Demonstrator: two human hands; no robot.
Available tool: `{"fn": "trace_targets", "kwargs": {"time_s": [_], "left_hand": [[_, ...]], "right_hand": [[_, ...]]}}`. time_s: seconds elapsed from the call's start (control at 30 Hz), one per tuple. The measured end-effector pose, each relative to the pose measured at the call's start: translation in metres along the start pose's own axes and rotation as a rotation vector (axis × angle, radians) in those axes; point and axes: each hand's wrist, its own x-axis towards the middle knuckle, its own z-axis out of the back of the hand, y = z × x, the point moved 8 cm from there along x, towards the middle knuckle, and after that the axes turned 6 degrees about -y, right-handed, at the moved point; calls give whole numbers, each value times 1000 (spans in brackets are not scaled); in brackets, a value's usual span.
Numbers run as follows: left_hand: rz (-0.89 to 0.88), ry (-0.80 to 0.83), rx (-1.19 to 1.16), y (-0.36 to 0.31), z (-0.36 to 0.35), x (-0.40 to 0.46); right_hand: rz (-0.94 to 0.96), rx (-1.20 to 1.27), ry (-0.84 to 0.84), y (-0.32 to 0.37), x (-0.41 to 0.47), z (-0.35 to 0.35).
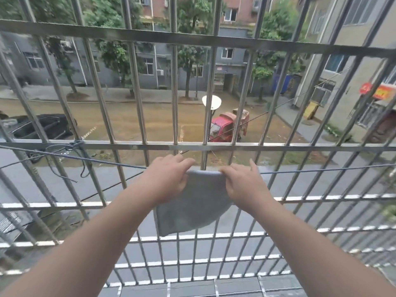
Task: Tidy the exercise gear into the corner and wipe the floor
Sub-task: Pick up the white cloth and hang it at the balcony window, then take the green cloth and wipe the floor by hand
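Note:
A grey cloth [194, 205] hangs folded over a thin blue line [321, 169] strung across the inside of a barred window cage. My left hand [169, 179] grips the cloth's top left edge, fingers curled over the fold. My right hand [244, 182] pinches the top right edge, thumb lying along the fold. Both forearms reach forward from the bottom corners of the view. No exercise gear or floor is in view.
Steel bars [174, 93] and a horizontal rail [278, 146] close off the front. A barred cage floor [192, 260] lies below the cloth, with a tiled ledge [192, 288] nearest me. The line is knotted to a bar [78, 144] at the left. Beyond is a street with vehicles.

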Motion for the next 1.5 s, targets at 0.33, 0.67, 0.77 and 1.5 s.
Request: {"fn": "trace_targets", "kwargs": {"time_s": [0.33, 0.67, 0.77, 1.5], "left_hand": [[-508, -109, -249, -115, 15, -9], [-1069, 110, -514, -323, 0, -108], [-1235, 129, -556, -384, 17, -165], [-2044, 245, -502, -732, 74, -711]], "right_hand": [[-419, 5, -264, -1, -114, 111], [-1106, -398, -156, 25, -393, 187], [-1287, -525, -139, 65, -477, 222], [-2137, -724, -37, 334, -1007, 353]]}}
